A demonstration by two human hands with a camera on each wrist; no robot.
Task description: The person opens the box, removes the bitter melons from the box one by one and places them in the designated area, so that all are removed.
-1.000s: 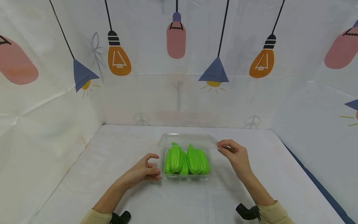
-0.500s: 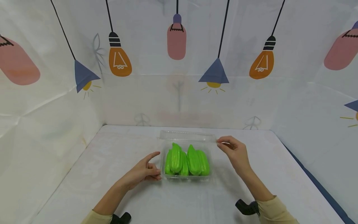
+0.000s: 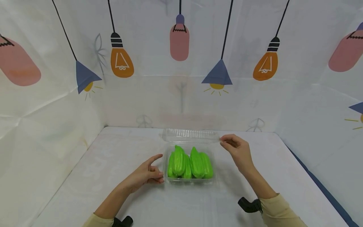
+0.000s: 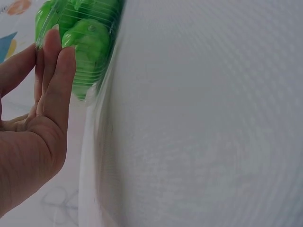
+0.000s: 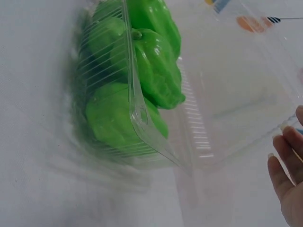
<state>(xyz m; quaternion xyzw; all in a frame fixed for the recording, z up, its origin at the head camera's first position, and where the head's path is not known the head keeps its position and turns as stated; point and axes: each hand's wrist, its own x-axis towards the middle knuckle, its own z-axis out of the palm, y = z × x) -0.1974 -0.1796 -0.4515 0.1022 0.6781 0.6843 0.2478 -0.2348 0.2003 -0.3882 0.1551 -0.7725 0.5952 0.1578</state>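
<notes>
A clear plastic clamshell box (image 3: 189, 180) holds several bright green, ridged, pepper-like pieces (image 3: 197, 162) with glossy skin. Its ribbed lid (image 3: 191, 135) stands folded back at the far side. My right hand (image 3: 239, 154) pinches the lid's right edge between thumb and fingers. In the right wrist view, those fingers (image 5: 286, 156) show at the lid's edge, the thumb hidden. My left hand (image 3: 143, 174) is at the box's left wall, index finger stretched out along the side. The left wrist view shows its long, fairly straight fingers (image 4: 59, 80) against the ribbed wall.
The box sits on a white table (image 3: 184, 208) enclosed by white sheet walls (image 3: 153, 97) printed with hanging lamps and bulbs. Black wrist mounts (image 3: 249, 205) sit at both cuffs. A dark blue strip (image 3: 323, 186) runs along the right side.
The lid has swung farther back, its ribbed face now showing. My right hand has moved slightly up and away with it. The left index finger has straightened; the box stays put.
</notes>
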